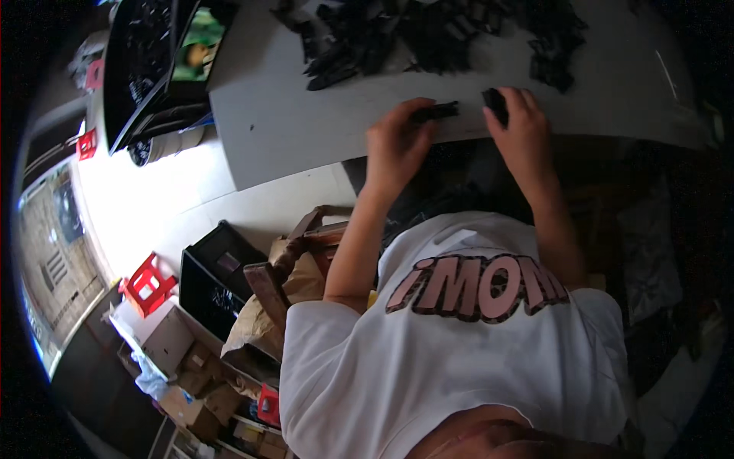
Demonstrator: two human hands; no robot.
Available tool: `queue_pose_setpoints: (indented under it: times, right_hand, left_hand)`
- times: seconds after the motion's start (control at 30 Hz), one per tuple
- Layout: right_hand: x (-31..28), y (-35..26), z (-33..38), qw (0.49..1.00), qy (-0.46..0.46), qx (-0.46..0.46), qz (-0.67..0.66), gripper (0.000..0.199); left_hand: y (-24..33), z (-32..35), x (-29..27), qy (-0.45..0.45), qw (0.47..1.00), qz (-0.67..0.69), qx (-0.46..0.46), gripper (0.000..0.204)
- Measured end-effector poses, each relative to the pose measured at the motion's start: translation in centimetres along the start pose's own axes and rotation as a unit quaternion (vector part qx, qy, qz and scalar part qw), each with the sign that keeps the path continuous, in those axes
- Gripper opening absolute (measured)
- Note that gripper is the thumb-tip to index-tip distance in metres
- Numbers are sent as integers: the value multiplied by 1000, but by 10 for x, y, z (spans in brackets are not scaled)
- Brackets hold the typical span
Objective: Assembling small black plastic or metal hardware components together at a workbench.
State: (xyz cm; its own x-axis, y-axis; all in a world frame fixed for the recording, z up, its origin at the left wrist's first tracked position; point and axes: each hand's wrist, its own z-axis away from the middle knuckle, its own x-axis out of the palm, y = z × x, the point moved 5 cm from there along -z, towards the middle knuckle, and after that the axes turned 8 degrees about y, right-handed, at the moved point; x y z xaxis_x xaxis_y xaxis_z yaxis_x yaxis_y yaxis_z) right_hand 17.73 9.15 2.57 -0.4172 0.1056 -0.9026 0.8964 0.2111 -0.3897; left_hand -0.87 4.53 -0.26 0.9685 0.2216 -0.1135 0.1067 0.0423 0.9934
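Closest to the camera is the white T-shirt [474, 359] with pink block lettering, both bare forearms running up from it to the front edge of the grey bench [290, 130].

Left hand [397, 145] is right at that edge, its grip clenched round one end of a long black plastic part [437, 112], which sticks out to the right across the bench surface. Right hand [521, 131] is just beside it, fingers curled over a smaller black piece [495, 102]. Looks like a closed grip on it, though most of the piece is hidden under the fingers, so I can't tell its shape.

What I'd worry about: both pieces sit right over the bench lip. A slip from either hand, I reckon, and the part drops into the dark gap under the bench, where black plastic would be a pain to find. Everything here is black on shadow, so mixing parts up seems easy too.

Further back, a big heap of black parts [436, 34] sprawls across the bench, well apart from the hands. Reaching over could drag some loose.

Off to the left, a black tray [141, 69] hangs past the bench corner. A bump might tip it.
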Motion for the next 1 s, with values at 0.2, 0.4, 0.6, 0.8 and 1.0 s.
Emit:
queue_pose_setpoints:
  times: [0.2,0.4,0.6,0.8,1.0]
  right_hand:
    - [4,0,5,999,22,-24,-5,30]
    - [3,2,-2,996,6,-49,-74,30]
    - [-4,-32,-1,966,-51,-148,-208,32]
    - [-3,-38,1,969,-54,-164,-177,33]
    - [2,-52,10,966,-41,-228,-111,33]
  left_hand:
    - [2,0,3,-30,999,-18,-29,25]
    - [2,-3,6,-57,997,-33,-49,25]
    - [-3,-4,5,-18,1000,-7,4,25]
    - [-2,-2,5,-42,999,-11,14,25]
    - [8,1,11,-12,998,-59,30,23]
